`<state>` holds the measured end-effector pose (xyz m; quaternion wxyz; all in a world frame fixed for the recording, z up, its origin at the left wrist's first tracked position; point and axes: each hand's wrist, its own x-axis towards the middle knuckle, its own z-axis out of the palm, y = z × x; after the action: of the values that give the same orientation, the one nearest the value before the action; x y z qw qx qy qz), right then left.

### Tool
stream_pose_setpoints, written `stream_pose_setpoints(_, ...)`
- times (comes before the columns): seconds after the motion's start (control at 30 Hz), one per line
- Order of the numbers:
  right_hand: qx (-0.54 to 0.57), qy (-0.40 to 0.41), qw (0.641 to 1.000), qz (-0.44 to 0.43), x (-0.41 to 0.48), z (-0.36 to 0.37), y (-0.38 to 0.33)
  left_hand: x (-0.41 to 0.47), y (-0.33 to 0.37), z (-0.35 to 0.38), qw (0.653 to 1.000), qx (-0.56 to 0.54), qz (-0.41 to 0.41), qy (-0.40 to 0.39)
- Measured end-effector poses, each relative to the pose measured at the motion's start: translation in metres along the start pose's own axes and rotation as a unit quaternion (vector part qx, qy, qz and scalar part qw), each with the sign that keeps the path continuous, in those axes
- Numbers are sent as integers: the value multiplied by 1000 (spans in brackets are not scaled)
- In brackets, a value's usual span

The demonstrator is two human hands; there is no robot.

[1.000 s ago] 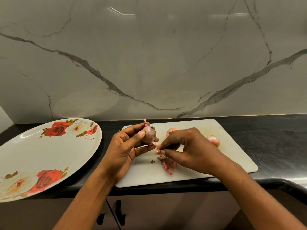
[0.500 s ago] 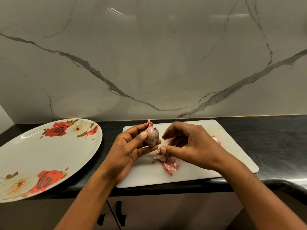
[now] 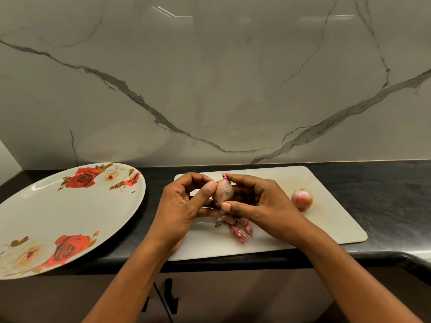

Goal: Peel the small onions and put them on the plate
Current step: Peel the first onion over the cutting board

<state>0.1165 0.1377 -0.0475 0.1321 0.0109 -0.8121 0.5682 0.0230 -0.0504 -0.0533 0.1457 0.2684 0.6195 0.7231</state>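
Observation:
A small unpeeled onion with brownish skin and a pink tip is held above the white cutting board. My left hand pinches it from the left with thumb and fingers. My right hand pinches it from the right, thumb at its lower end, fingers over its top. A peeled pink onion lies on the board to the right. Pink onion skins lie on the board under my hands. The white plate with red roses sits at the left with nothing on it.
The board lies on a black counter whose front edge curves at the right. A marble wall stands right behind. Dark cabinet doors with black handles are below the counter.
My right hand has risen from the skins on the board and taken hold of the onion in my left hand. The peeled onion at the right is uncovered now.

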Motion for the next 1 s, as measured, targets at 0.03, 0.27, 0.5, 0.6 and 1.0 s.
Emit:
stream_pose_setpoints(0.03, 11, 4, 1000, 5, 0, -1, 1, -1, 0, 1, 1000, 20, 17, 9)
stream_pose_setpoints(0.27, -36, 41, 998, -20, 0, -5, 4, -6, -1, 2, 994, 95, 56, 5)
stream_pose_setpoints(0.5, -54, 48, 995, -70, -4, -2, 8, -3, -5, -1, 989, 130, 73, 0)
stream_pose_setpoints(0.6, -63, 53, 994, -75, -5, -1, 8, -1, -6, -2, 986, 145, 80, 11)
stream_pose_setpoints(1.0, -61, 56, 993, -79, -6, 0, 8, -2, -6, -3, 983, 160, 90, 10)
